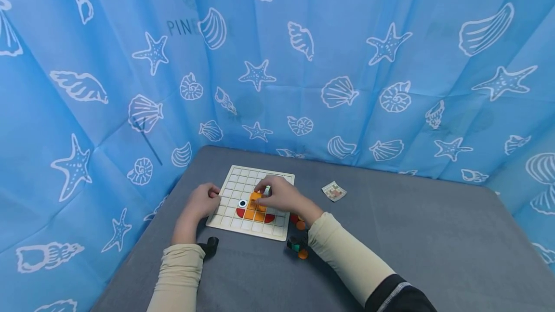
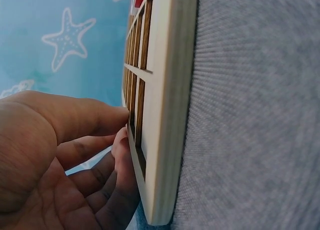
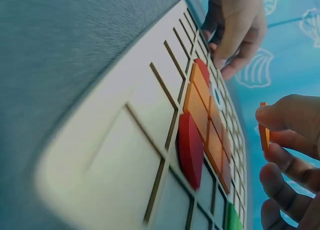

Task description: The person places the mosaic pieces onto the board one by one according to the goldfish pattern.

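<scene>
A pale wooden grid board (image 1: 247,233) lies on the grey table. My left hand (image 1: 201,202) grips its left edge, thumb and fingertips at the rim. Over the middle of the board, my right hand (image 1: 282,194) pinches a thin orange tile (image 3: 264,132) between thumb and fingers, apart from the board in the right wrist view. Orange square tiles (image 3: 196,106) sit together in the grid cells, with a rounded red piece (image 3: 190,150) at one end and another red piece (image 1: 240,212) at the other. A round eye tile (image 1: 242,203) and a green piece (image 3: 233,219) are also on the board.
Right of the board, loose orange pieces (image 1: 300,225) lie partly hidden by my right wrist. A small pattern card (image 1: 334,191) rests farther right on the table. A blue curtain (image 1: 277,85) with white shells hangs behind the table (image 1: 412,235) and along its left side.
</scene>
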A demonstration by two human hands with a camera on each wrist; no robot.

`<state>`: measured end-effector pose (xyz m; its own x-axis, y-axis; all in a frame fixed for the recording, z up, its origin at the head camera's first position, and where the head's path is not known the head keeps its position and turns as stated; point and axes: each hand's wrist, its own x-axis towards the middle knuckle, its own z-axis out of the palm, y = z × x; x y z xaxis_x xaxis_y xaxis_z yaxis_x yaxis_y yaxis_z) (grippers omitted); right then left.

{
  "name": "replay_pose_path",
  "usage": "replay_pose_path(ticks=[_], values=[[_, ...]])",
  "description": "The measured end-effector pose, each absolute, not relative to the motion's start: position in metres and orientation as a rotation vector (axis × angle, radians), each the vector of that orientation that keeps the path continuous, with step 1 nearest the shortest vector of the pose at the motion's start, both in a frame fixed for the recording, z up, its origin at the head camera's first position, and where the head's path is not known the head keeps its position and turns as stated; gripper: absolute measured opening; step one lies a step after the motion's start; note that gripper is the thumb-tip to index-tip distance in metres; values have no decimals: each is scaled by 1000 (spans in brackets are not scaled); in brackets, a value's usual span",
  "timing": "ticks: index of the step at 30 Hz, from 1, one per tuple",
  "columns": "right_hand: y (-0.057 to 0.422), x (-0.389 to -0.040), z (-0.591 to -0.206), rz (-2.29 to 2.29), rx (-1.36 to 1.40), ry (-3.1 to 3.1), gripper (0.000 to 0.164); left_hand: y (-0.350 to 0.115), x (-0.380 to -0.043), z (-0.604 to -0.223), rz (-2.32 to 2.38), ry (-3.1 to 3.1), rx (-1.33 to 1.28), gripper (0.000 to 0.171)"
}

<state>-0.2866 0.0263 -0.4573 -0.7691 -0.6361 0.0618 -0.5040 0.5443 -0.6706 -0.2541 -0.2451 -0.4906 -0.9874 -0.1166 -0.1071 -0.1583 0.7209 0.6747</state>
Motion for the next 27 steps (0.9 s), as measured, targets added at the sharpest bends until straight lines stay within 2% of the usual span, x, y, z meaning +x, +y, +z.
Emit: replay_pose_path(ticks=[9,20,27], values=[[-4,-307,-468,-964,-857,2625,28,-244,-252,-490,1133,2857,-226,28],[-15,-312,-476,-942,-825,2630,27,-243,-254,-492,1120,2854,-234,28],[-11,-315,-477,-939,-861,2638,17,-245,-255,-489,1107,2854,-239,29]])
